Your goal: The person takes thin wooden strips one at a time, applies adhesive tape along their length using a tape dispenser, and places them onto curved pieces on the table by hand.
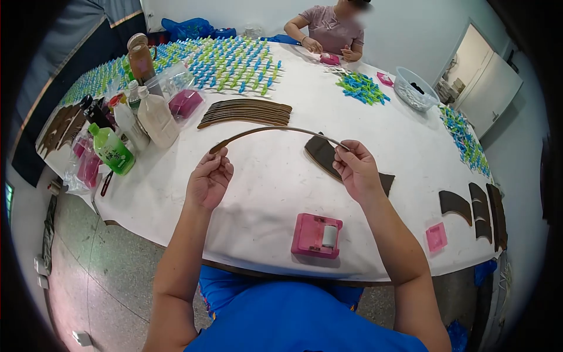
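Observation:
A thin, curved brown strip (280, 128) is held up over the white table, arched between my two hands. My left hand (209, 179) pinches its left end between thumb and fingers. At the other end, my right hand (358, 170) grips the strip the same way. Beneath my right hand lies a stack of dark brown curved pieces (321, 155), partly hidden by that hand and forearm. Beyond the held strip, a row of similar brown strips (245, 111) rests on the table. Nearer my body sits a pink box with a white roller (315, 236).
Bottles, including a green one (111, 149), crowd the table's left side. Many blue and green clips (234, 64) cover the back left; a clip pile (362, 88) lies near a plastic basin (415, 89). Dark curved pieces (455, 206) and a pink tray (436, 237) lie right. Another person (331, 29) sits opposite.

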Available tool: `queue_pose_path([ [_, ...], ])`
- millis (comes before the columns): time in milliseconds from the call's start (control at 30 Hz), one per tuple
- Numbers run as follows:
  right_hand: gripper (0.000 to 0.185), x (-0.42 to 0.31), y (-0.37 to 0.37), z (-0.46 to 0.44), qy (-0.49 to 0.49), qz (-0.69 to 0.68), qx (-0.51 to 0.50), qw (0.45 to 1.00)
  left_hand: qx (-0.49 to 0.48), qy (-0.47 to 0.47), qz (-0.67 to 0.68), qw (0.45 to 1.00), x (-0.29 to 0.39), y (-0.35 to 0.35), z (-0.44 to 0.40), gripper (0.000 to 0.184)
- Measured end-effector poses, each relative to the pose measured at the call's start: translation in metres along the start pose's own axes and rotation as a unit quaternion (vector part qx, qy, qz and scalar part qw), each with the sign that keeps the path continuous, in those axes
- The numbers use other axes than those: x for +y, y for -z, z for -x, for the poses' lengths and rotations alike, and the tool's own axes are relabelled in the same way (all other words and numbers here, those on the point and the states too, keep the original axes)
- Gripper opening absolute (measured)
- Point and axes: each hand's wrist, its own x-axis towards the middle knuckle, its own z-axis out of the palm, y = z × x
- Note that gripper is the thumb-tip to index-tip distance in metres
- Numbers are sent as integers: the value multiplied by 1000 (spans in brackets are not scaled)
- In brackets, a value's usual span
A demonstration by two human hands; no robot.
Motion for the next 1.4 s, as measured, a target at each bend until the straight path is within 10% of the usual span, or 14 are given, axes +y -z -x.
queue_pose_path([
  [333, 11, 55, -16, -92, -33, 333, 30, 942, 135, -69, -377, 914, 39, 48, -103, 11],
  [433, 13, 75, -19, -110, -4, 492, 24, 870, 127, -118, -566, 806, 51, 67, -125, 20],
  [500, 14, 84, -22, -117, 29, 570, 12, 821, 137, -237, -758, 592, 57, 73, -133, 26],
  [600, 14, 94, -32, -122, 67, 671, -4, 739, 122, -205, -805, 543, 68, 70, -139, 26],
  [733, 11, 109, -37, -132, 86, 743, -13, 664, 152, -197, -816, 522, 67, 77, -153, 23],
  [1400, 17, 120, -55, -152, -9, 715, 83, 694, 289, -217, -793, 491, 56, 63, -157, 60],
])
